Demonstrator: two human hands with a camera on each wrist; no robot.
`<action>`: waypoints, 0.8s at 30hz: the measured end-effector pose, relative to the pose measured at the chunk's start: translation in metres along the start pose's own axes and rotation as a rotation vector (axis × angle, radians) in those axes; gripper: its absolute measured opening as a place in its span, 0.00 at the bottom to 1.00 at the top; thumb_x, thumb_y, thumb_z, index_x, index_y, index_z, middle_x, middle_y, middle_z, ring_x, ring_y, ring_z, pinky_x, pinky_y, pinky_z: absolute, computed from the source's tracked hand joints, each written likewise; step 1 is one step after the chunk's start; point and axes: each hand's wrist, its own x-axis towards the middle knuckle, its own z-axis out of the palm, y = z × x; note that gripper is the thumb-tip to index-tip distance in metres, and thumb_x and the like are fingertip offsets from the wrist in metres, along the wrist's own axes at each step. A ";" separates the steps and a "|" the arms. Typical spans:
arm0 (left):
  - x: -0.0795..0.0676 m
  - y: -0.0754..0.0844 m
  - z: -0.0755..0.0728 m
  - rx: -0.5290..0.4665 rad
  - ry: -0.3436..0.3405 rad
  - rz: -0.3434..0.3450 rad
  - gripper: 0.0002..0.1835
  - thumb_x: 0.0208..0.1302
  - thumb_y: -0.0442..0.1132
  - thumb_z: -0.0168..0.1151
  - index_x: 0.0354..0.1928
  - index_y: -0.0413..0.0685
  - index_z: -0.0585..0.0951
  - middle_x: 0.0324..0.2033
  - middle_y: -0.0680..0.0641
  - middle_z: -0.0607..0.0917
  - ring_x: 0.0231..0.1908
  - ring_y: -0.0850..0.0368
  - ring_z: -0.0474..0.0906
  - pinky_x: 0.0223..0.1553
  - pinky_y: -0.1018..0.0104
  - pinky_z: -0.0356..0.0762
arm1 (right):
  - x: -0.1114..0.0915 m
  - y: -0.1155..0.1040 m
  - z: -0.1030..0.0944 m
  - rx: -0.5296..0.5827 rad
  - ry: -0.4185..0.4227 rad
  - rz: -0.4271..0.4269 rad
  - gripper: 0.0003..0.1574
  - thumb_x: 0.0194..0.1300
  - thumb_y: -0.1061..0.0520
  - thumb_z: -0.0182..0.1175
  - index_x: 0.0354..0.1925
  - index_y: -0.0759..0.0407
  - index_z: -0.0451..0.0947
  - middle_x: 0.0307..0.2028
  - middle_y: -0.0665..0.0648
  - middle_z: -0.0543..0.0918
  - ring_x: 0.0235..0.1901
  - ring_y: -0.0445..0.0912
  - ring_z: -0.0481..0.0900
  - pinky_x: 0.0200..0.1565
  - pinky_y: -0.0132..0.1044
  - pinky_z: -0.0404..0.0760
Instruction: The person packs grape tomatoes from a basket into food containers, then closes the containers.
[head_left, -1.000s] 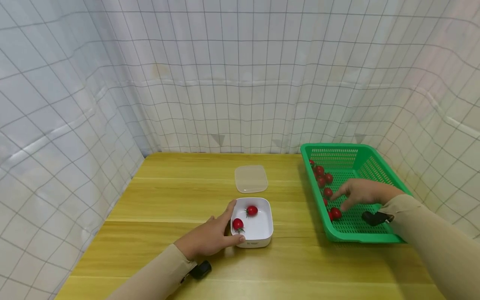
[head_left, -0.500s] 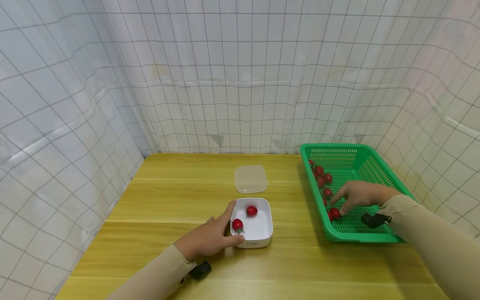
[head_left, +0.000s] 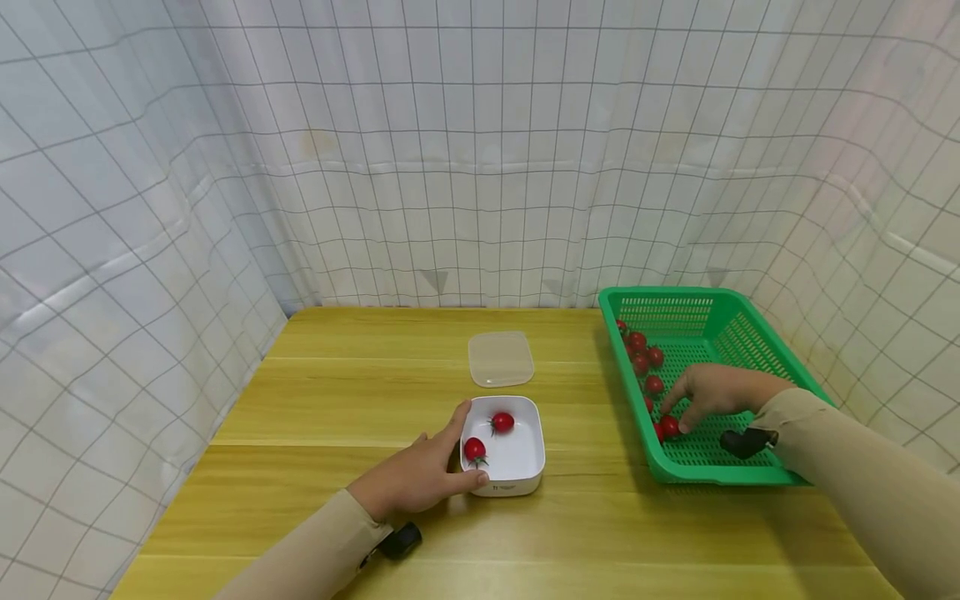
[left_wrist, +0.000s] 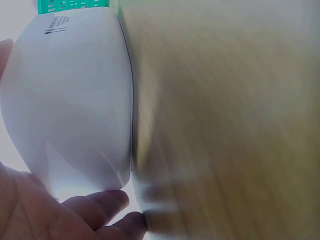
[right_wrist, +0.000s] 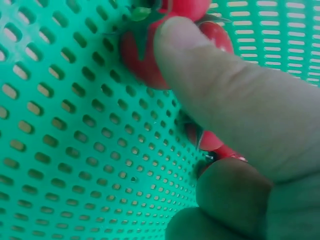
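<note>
My left hand (head_left: pixel 416 477) holds the left side of a square white food container (head_left: pixel 527 467), with the thumb at its front edge and a finger at the back-left corner. Inside lie two cherry tomatoes, one at the back (head_left: pixel 502 422) and one near the left wall (head_left: pixel 475 451), both with green stems. My right hand (head_left: pixel 718 390) reaches down into a green plastic basket (head_left: pixel 716 475), thumb and forefinger around a cherry tomato (head_left: pixel 670 427) near the front-left. The right wrist view has the thumb (right_wrist: pixel 182 55) pressed on a tomato (right_wrist: pixel 142 62), other fingers curled below.
More cherry tomatoes (head_left: pixel 641 364) lie along the basket's left side. A translucent square lid (head_left: pixel 501 360) lies flat on the wooden table (head_left: pixel 337 400) behind the container. A white gridded curtain (head_left: pixel 450 208) hangs around the table's back and sides.
My right hand has lowered slightly, and its thumb and forefinger have come in around the front-left tomato. The left hand and the container stay in place.
</note>
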 end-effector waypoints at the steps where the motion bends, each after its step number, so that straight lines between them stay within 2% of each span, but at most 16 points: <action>1: 0.000 0.000 0.000 0.001 0.001 -0.004 0.59 0.68 0.68 0.63 0.87 0.58 0.38 0.84 0.50 0.53 0.79 0.39 0.62 0.82 0.34 0.41 | 0.000 -0.001 0.000 -0.007 -0.003 0.000 0.21 0.61 0.53 0.77 0.53 0.51 0.91 0.55 0.56 0.90 0.62 0.66 0.81 0.58 0.60 0.85; 7: -0.002 0.002 -0.001 -0.005 -0.003 -0.023 0.59 0.68 0.69 0.63 0.87 0.60 0.38 0.84 0.51 0.53 0.79 0.30 0.56 0.82 0.33 0.42 | 0.000 -0.005 -0.001 -0.035 -0.016 0.001 0.21 0.62 0.52 0.77 0.53 0.53 0.90 0.54 0.55 0.90 0.61 0.65 0.81 0.57 0.59 0.85; 15: -0.002 0.002 -0.001 -0.010 -0.006 -0.016 0.59 0.68 0.69 0.63 0.87 0.60 0.38 0.84 0.50 0.54 0.79 0.35 0.59 0.83 0.35 0.41 | 0.001 -0.003 0.001 -0.022 -0.007 0.009 0.19 0.62 0.54 0.75 0.52 0.51 0.90 0.55 0.56 0.89 0.59 0.62 0.83 0.53 0.55 0.87; 21: -0.001 0.001 0.000 0.006 -0.005 -0.023 0.59 0.68 0.69 0.62 0.86 0.61 0.37 0.84 0.50 0.53 0.79 0.31 0.57 0.82 0.34 0.42 | 0.000 -0.001 0.000 -0.005 0.009 0.007 0.21 0.62 0.53 0.75 0.54 0.53 0.89 0.57 0.59 0.88 0.62 0.67 0.80 0.56 0.60 0.85; 24: -0.001 0.001 -0.001 0.009 -0.003 -0.013 0.59 0.69 0.69 0.63 0.87 0.60 0.37 0.84 0.50 0.53 0.79 0.34 0.59 0.82 0.34 0.42 | 0.001 -0.001 -0.001 0.007 0.007 -0.003 0.23 0.62 0.54 0.76 0.55 0.56 0.89 0.57 0.61 0.88 0.63 0.69 0.79 0.58 0.62 0.84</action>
